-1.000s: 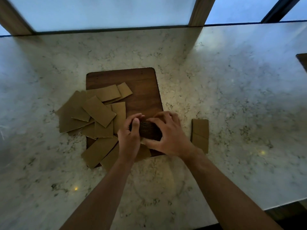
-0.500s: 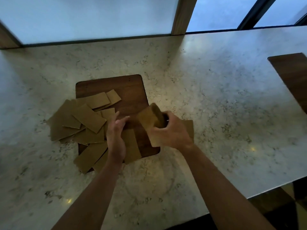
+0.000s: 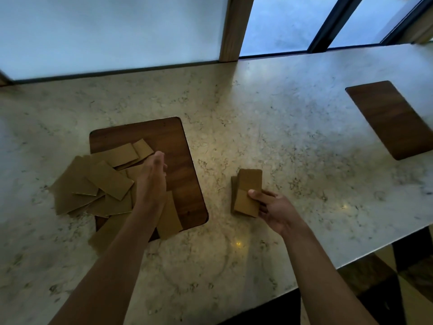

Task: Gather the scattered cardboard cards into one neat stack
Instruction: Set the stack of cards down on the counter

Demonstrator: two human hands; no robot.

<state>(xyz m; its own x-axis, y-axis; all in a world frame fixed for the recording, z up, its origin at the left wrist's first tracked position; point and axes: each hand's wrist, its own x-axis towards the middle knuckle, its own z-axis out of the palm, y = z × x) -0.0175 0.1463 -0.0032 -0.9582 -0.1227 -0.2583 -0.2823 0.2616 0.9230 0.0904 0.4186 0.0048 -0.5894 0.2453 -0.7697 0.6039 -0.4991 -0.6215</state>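
Loose cards (image 3: 98,184) lie at nine o'clock from left hand (image 3: 152,177), fingers slack, holding nothing. Right hand (image 3: 274,207) pinches stack (image 3: 248,191), long axis twelve-to-six.

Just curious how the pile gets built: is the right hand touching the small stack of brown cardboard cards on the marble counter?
Touching. The head view shows the right hand with its thumb pressed on the small stack of brown cardboard cards.

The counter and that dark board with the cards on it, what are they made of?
Counter: probably polished stone, pale, veined and speckled, mirroring lights. Board: likely wood, dark brown streaky grain, smooth with rounded corners. Cards: matte tan cardboard.
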